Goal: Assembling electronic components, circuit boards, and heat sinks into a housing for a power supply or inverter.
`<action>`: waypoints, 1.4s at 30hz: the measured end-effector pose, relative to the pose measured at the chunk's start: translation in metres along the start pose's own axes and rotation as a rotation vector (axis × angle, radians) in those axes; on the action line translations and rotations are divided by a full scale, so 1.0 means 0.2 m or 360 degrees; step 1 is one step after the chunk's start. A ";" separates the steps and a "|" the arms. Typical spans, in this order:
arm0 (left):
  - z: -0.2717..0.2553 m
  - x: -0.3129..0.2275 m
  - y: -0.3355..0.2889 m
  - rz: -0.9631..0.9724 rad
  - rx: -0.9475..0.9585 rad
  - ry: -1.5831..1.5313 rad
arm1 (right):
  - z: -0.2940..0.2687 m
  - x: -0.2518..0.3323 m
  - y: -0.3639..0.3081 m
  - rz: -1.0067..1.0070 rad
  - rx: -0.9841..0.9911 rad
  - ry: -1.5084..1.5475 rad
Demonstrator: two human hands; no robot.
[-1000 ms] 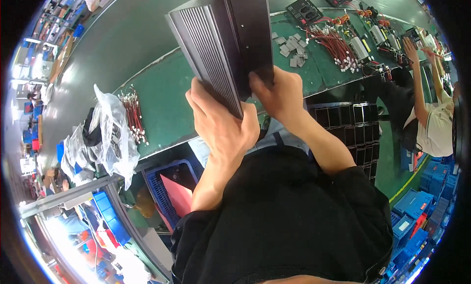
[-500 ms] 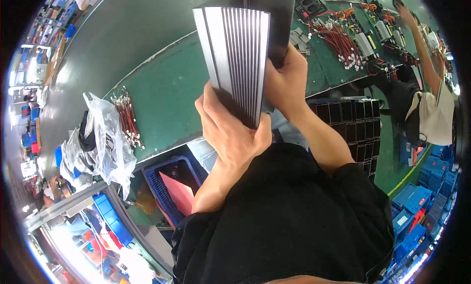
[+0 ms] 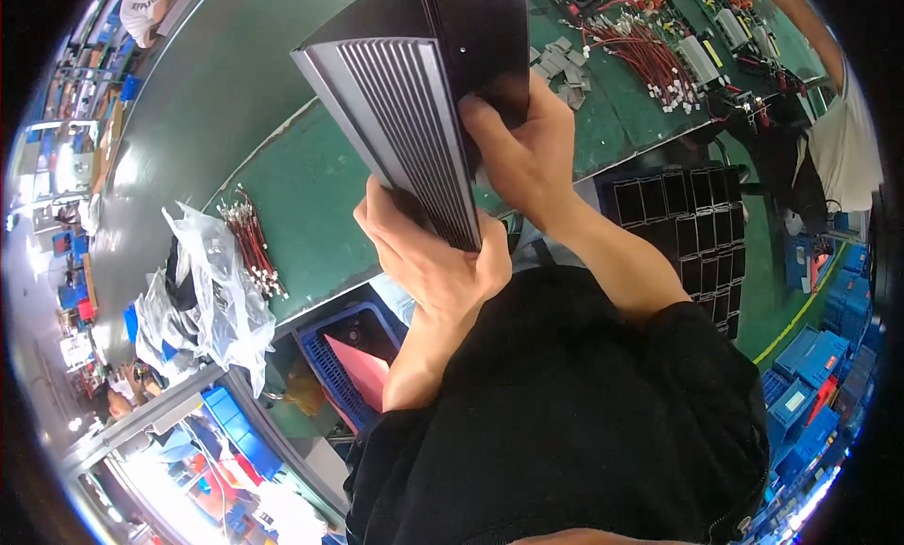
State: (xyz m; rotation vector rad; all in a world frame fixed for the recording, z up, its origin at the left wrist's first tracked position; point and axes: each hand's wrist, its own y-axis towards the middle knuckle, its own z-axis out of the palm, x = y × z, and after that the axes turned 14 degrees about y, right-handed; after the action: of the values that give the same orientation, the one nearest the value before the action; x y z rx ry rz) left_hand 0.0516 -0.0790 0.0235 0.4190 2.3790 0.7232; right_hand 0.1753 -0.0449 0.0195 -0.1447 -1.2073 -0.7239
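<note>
I hold a long dark metal housing (image 3: pixel 414 103) with a ribbed, finned side up in front of me, tilted on end above the green bench (image 3: pixel 311 197). My left hand (image 3: pixel 428 263) cups its lower end from below, palm against the fins. On the smooth black face, my right hand (image 3: pixel 523 145) grips from the right with its fingers curled over the edge. A bundle of red wires with white plugs (image 3: pixel 252 244) lies on the bench to my left.
Crumpled clear plastic bags (image 3: pixel 212 300) hang at the bench's left edge. A blue crate (image 3: pixel 353 361) with a pink sheet sits below the bench. More red wire harnesses (image 3: pixel 645 51) and small grey parts (image 3: pixel 565 70) lie farther along. A black compartment tray (image 3: pixel 692 225) is at my right, and another person (image 3: pixel 833 140) stands beyond.
The housing has swung so its finned side faces me more and leans left. Both hands kept their grip, and my right hand slid lower on the black face.
</note>
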 end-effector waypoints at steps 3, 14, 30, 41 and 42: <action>0.01 0.02 0.00 -0.0015 -0.0007 -0.0020 | 0.01 -0.03 0.00 -0.0024 -0.0015 -0.0103; 0.03 0.04 -0.02 -0.0047 -0.0033 -0.0066 | -0.01 -0.04 -0.02 -0.0061 0.0064 -0.0109; 0.01 0.03 -0.03 -0.0060 0.0000 -0.0054 | -0.03 -0.06 -0.01 -0.0049 0.0140 -0.0159; -0.02 0.09 0.00 -0.0142 -0.0086 -0.0313 | -0.05 -0.05 -0.04 0.0301 0.0473 0.0184; -0.02 0.08 0.01 -0.0140 -0.0088 -0.0315 | -0.06 -0.05 -0.03 0.0080 0.0466 0.0181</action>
State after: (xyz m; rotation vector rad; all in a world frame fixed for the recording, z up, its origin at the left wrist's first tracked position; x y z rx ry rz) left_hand 0.0364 -0.0718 0.0191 0.3433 2.1728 0.6736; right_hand 0.1788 -0.0510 0.0037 0.1076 -1.1829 -0.4982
